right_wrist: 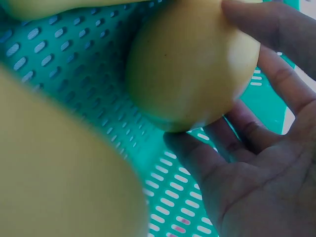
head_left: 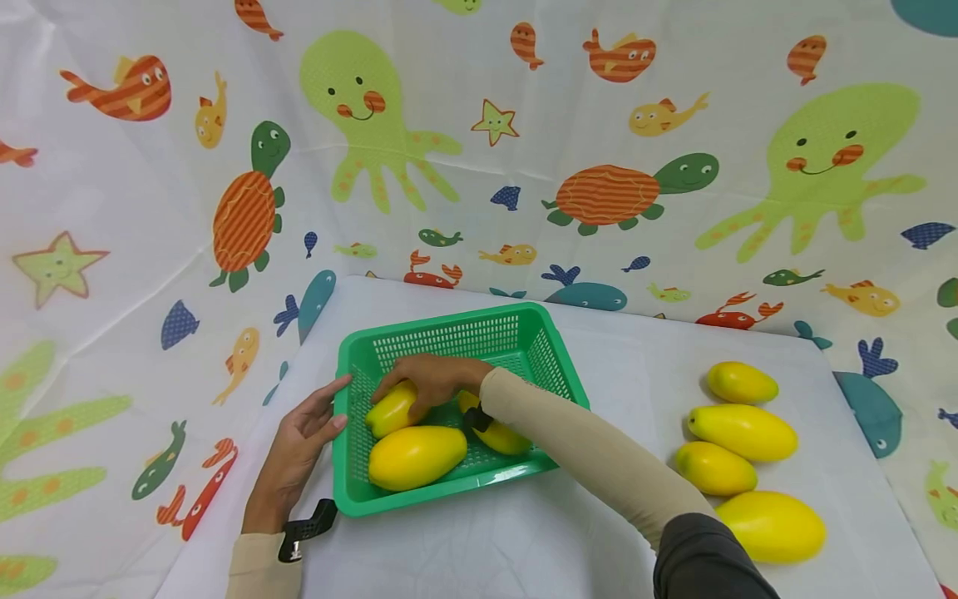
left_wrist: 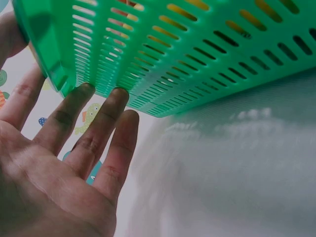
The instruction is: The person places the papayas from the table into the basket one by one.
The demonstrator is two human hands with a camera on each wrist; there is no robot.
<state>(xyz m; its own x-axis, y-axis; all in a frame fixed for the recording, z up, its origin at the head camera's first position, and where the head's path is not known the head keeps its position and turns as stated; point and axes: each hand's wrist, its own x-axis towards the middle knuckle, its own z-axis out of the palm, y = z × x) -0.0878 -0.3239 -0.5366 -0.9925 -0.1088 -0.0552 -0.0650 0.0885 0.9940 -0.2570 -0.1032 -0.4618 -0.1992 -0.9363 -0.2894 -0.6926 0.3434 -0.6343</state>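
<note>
A green plastic basket [head_left: 340, 466] with slotted walls holds three yellow papayas. My right hand [head_left: 434, 383] reaches inside and grips the papaya [head_left: 389, 414] at the left end, thumb and fingers spread round it in the right wrist view. In front of that one lies a larger papaya [head_left: 419, 457]. The third papaya [head_left: 501, 437] is partly covered by my right wrist. Outside the basket, my left hand [head_left: 299, 441] stands at its left side with fingers extended. Its fingertips [left_wrist: 118, 96] rest against the basket wall in the left wrist view.
To the right, several more papayas lie in a column on the white tabletop [head_left: 629, 358]; the nearest papaya [head_left: 778, 528] is partly behind my right sleeve. A sheet [head_left: 464, 125] printed with sea animals hangs behind and to the left.
</note>
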